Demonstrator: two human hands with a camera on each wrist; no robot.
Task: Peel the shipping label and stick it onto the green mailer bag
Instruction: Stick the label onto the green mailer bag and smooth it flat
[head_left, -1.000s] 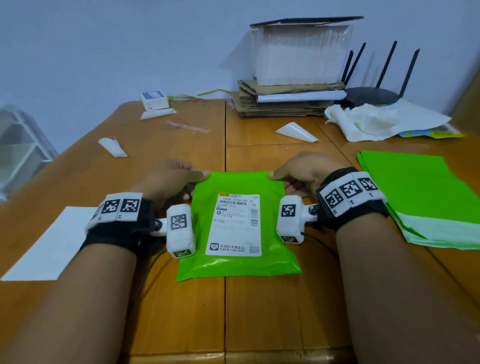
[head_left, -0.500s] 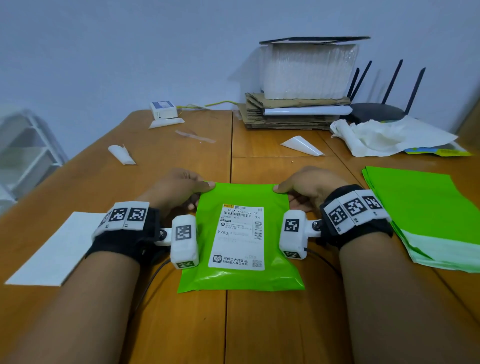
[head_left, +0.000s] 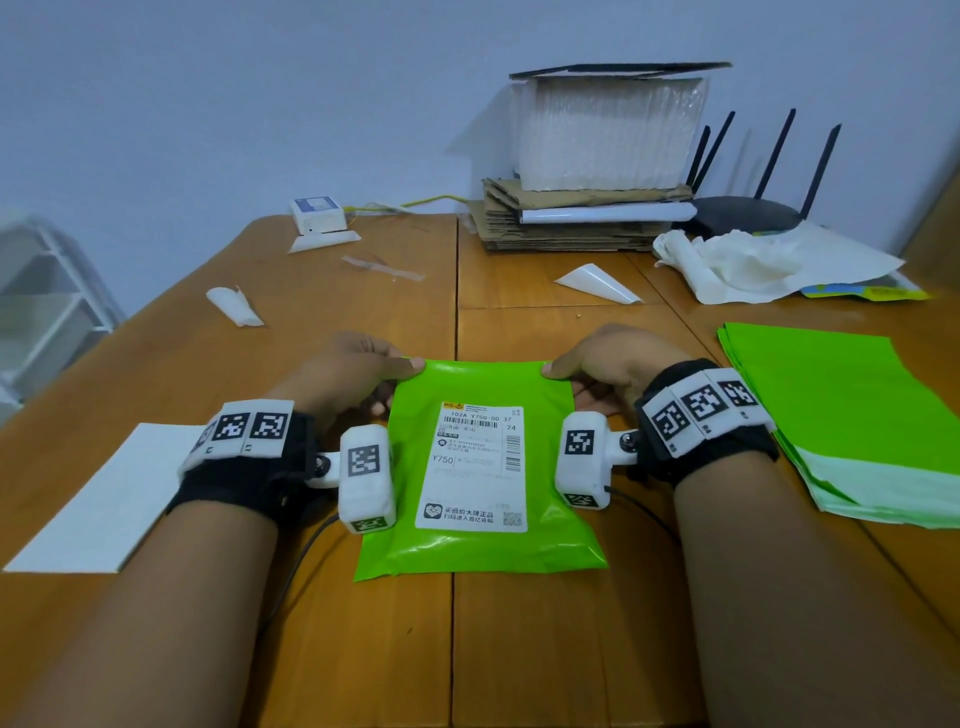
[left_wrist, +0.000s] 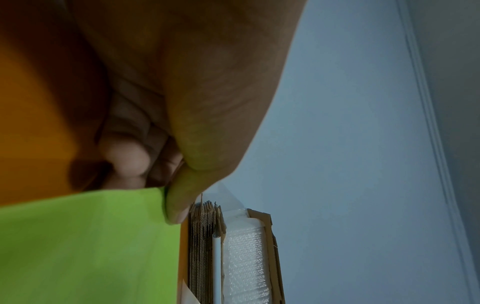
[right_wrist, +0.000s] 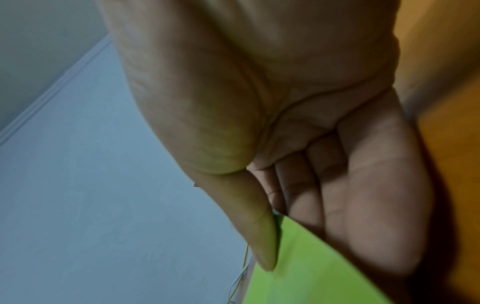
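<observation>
- The green mailer bag (head_left: 480, 467) lies flat on the wooden table (head_left: 545, 649), straight ahead between both forearms, its near edge toward the person.
- The shipping label (head_left: 475, 465) is stuck on the bag's upper face, roughly centred; barcode and "Y750" read, the smaller print is too fine to make out.
- The left hand (head_left: 348, 376) holds the bag's far left corner: thumb on top, fingers curled beneath. In the left wrist view the thumb presses on the green edge, and the fingertips are hidden by the bag.
- The right hand (head_left: 605, 364) pinches the far right corner the same way: thumb on top, fingers tucked under. The right wrist view shows the thumb on the green film with the fingers lying together beneath it; that picture is blurred.
- Wrist-mounted cameras cover parts of the bag's left and right edges in the head view.
- A stack of green bags (head_left: 841, 415) lies to the right, apart from the held bag; its right side is cut off by the frame.
- A white sheet (head_left: 104, 499) lies to the left, partly hidden by the left wrist band.
- At the far edge sit flattened cardboard (head_left: 566, 223), a router (head_left: 743, 213) and crumpled white paper (head_left: 758, 265).
</observation>
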